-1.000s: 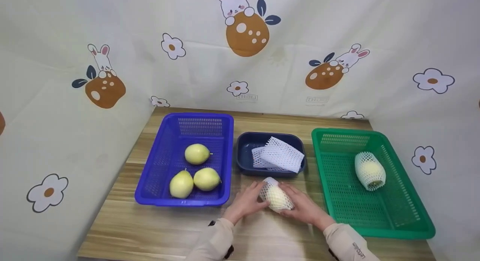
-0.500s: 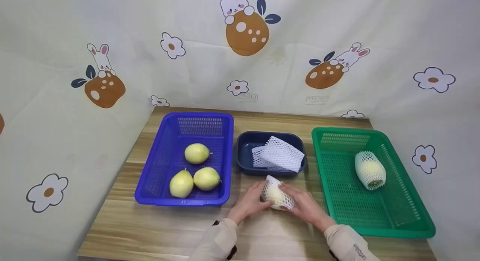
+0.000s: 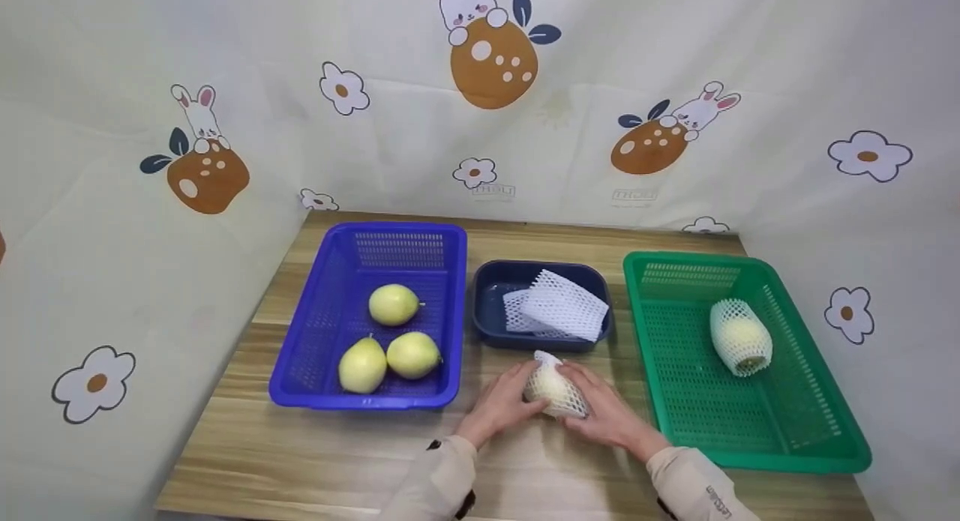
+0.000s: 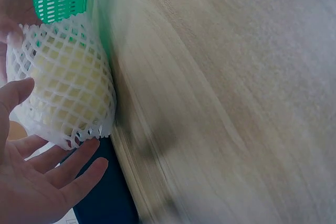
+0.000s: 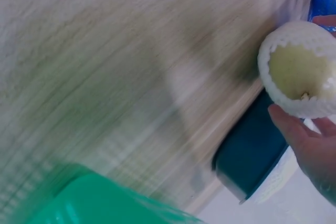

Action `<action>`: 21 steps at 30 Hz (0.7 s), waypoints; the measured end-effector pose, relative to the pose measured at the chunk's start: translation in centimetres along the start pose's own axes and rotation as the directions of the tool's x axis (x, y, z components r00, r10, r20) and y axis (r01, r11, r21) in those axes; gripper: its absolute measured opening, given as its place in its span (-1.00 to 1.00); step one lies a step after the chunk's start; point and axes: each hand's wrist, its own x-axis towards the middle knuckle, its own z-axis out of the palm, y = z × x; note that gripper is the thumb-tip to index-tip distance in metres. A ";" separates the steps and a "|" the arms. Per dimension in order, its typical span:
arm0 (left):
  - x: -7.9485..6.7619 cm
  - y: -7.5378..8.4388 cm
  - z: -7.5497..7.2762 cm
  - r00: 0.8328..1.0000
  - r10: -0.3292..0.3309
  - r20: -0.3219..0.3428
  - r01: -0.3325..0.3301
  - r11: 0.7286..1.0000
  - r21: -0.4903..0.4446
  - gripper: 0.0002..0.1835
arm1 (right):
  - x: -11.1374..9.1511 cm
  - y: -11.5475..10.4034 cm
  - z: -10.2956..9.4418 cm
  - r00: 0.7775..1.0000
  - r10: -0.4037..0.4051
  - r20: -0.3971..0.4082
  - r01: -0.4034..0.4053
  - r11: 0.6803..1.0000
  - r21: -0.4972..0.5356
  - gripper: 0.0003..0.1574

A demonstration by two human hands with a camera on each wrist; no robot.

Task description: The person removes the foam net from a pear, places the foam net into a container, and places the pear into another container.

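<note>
On the table, in front of a dark blue tray (image 3: 492, 333), both hands hold a pale yellow pear (image 3: 553, 392) inside a white foam net sleeve (image 4: 79, 85). From its left side the left hand (image 3: 504, 405) grips it, thumb on the mesh and fingers around the sleeve's end in the left wrist view. The right hand (image 3: 606, 408) grips its other side, with the thumb at the sleeve's rim. Through that sleeve opening, the right wrist view shows the pear's bare end (image 5: 299, 72). Parts of the fingers are hidden behind the pear.
At left, a blue basket (image 3: 307, 341) contains three bare pears (image 3: 394, 305). White foam net sleeves (image 3: 566, 307) lie in the dark tray. The green basket (image 3: 690, 423) at right holds one netted pear (image 3: 741, 337). A printed curtain (image 3: 405, 146) stands behind the table.
The netted pear has shifted slightly in the hands, and the left hand has moved a little to the right with it. Baskets and tray stay in place.
</note>
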 end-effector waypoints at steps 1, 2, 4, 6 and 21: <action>0.0 0.0 0.0 1.000 0.004 -0.003 -0.004 1.000 0.004 -0.36 | 0.0 0.0 0.1 1.000 0.004 -0.006 -0.004 1.000 0.006 -0.11; -0.1 0.0 0.1 1.000 0.008 -0.007 -0.008 1.000 0.007 -0.36 | 0.0 0.0 0.2 1.000 0.006 -0.012 -0.006 1.000 0.009 -0.12; -0.1 -0.1 0.1 1.000 0.016 -0.017 -0.016 1.000 0.011 -0.37 | 0.0 0.0 0.4 1.000 0.004 -0.024 -0.004 1.000 0.015 -0.13; -0.2 -0.1 0.2 1.000 0.014 -0.024 -0.014 1.000 -0.001 -0.37 | 0.0 0.1 0.5 0.999 -0.016 -0.047 0.016 1.000 0.010 -0.16; -0.2 -1.0 0.7 0.994 -0.094 -0.052 0.081 0.974 -0.214 -0.34 | -0.1 0.6 0.6 0.969 -0.101 -0.226 0.104 0.995 0.002 -0.37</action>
